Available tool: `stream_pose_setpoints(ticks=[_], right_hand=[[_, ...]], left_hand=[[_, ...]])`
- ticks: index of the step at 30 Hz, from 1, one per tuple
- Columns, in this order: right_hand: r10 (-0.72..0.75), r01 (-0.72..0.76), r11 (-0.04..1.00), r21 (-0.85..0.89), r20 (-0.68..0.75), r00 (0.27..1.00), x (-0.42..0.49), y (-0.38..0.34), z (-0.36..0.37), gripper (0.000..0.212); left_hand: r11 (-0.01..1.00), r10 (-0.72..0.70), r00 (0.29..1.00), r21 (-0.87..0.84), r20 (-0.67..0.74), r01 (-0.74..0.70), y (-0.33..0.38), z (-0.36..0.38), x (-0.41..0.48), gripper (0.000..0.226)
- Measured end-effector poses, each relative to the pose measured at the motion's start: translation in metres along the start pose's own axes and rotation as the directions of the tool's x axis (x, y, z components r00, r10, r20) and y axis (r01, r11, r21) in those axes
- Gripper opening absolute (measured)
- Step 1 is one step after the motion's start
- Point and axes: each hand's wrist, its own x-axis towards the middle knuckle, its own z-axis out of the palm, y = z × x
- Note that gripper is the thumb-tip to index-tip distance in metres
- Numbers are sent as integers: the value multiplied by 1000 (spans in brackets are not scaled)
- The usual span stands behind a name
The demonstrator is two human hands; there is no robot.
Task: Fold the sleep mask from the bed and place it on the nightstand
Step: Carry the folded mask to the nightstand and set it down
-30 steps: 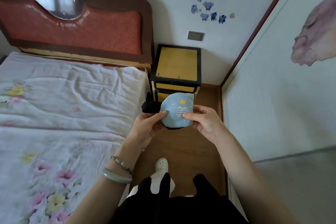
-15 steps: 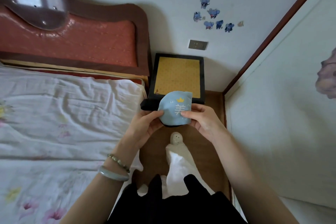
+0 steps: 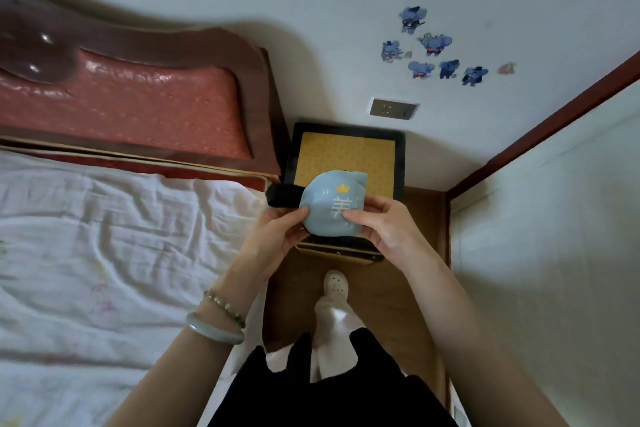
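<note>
Two hands, left (image 3: 277, 236) and right (image 3: 388, 229), are pinching a folded blue sleep mask (image 3: 330, 206) above the near edge of the nightstand (image 3: 400, 163); soft, light fabric likely needing edge grips to stay folded.

Folded sleep mask (image 3: 330, 206) pinched between left hand (image 3: 277, 236) and right hand (image 3: 388, 229), above nightstand (image 3: 398, 163)

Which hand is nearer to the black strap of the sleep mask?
Left. The left hand pinches the sleep mask just below the black strap; the right hand grips the opposite edge, away from the strap.
</note>
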Motion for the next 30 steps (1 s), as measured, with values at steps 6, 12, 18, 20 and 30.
stream_pose_setpoints(ticks=[6, 12, 18, 20, 30], right_hand=[[49, -50, 998, -44, -4, 999, 87, -27, -3, 30], [90, -92, 995, -34, -54, 994, 181, -16, -7, 34], [142, -149, 988, -34, -146, 979, 276, 14, -13, 37], [135, -150, 986, -68, -194, 972, 307, 26, -13, 33], [-36, -94, 937, -336, -362, 932, 405, 66, -4, 27]], left_hand=[[1000, -11, 997, 14, -80, 13, 16, 9, 81, 18], [997, -23, 986, 62, -166, 34, 12, 0, 176, 24], [983, -24, 970, 171, -242, 67, -20, -25, 277, 19], [969, 13, 956, 238, -292, 59, -32, -34, 306, 15], [854, 250, 877, 520, -411, 0, -61, -61, 394, 17]])
